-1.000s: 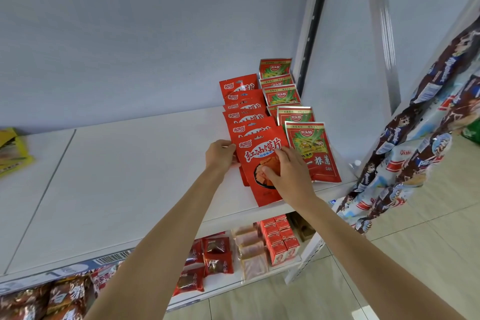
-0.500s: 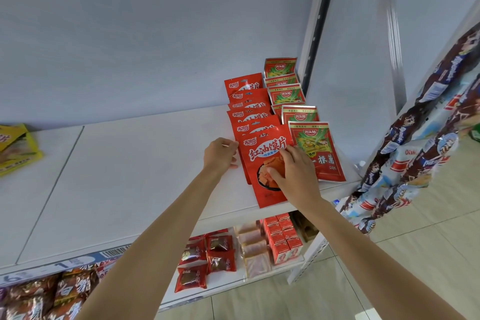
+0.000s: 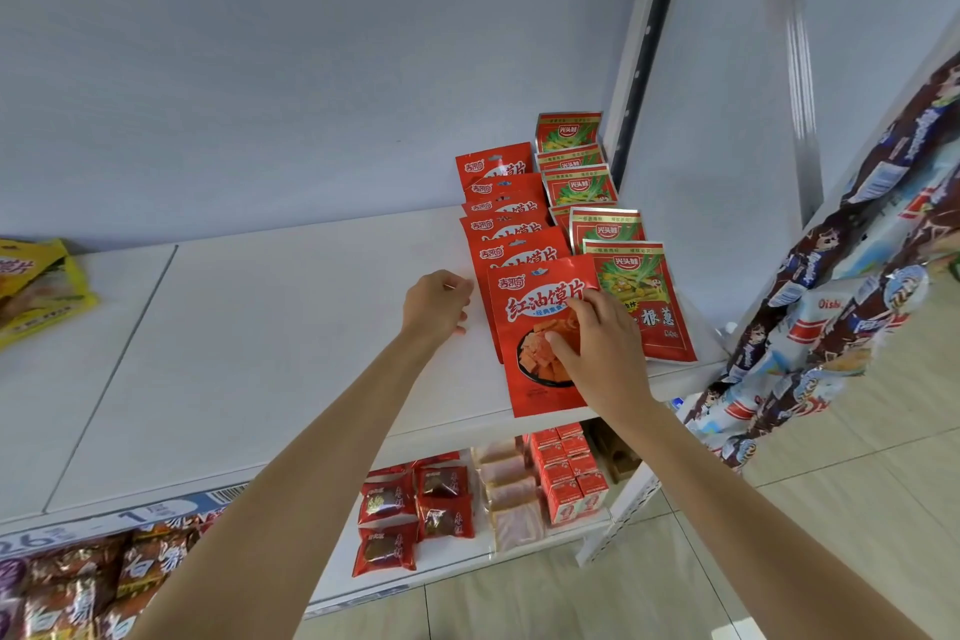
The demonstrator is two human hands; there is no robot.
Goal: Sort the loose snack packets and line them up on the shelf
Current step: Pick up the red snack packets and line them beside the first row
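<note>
I am looking down at the white shelf [image 3: 260, 353], where two rows of packets are already running back toward the wall. The row of red packets [image 3: 506, 224] is overlapping like shingles, and just beside it on the right the row of green-and-red packets [image 3: 587, 182] is lying the same way, its front one [image 3: 654, 312] sitting near the shelf's front edge.

My right hand [image 3: 602, 359] is resting on the front red packet [image 3: 540, 322], with its fingers [image 3: 587, 299] curled onto the packet's face and the thumb pressing near the printed food picture. I am judging this as a pinching hold while squaring the packet to its row; its lower edge is hanging slightly past the shelf lip. My left hand [image 3: 436, 304] is sitting just left of that row, fingers loosely curled against the shelf, holding nothing that I can see.

By my reading, these two rows are nearly finished. What seems left is the yellow packets [image 3: 36, 291] lying in a loose heap at the far left, well apart from the lined rows and not yet sorted.
</note>
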